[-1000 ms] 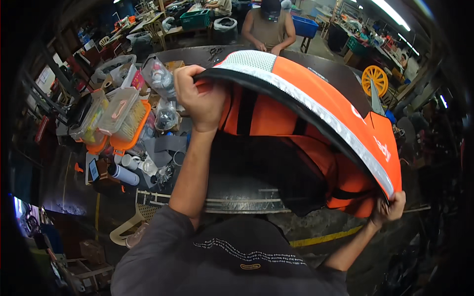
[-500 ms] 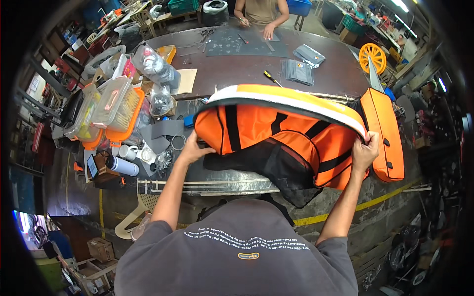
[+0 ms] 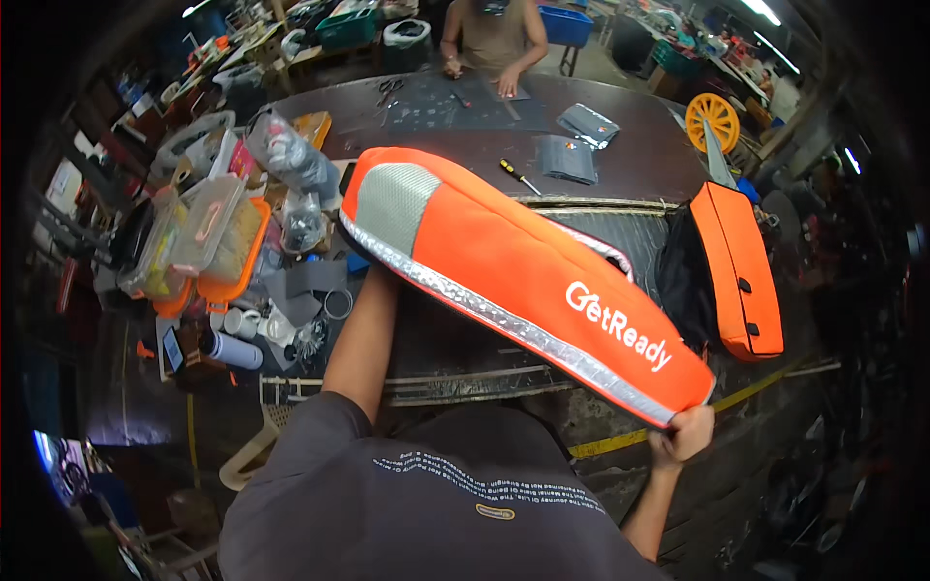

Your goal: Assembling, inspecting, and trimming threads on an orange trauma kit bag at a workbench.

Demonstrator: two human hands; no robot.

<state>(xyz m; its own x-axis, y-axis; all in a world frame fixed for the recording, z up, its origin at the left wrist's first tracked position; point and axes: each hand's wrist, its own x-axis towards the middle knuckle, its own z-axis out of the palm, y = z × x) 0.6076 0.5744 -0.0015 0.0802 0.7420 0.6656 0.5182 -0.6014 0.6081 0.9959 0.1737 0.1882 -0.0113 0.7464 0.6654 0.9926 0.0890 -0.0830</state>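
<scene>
Head view: big dark round bench fills the middle, and a long orange fabric life-vest panel with a silver reflective strip and grey mesh patch is stretched out over it. Right hand pinches its lower right corner, so that grip is closed on the fabric. Left hand is hidden behind the upper end, can't tell its grip. Second orange padded piece lies to the right. Clear plastic lidded boxes sit at left, and a yellow-handled screwdriver lies further back.
</scene>
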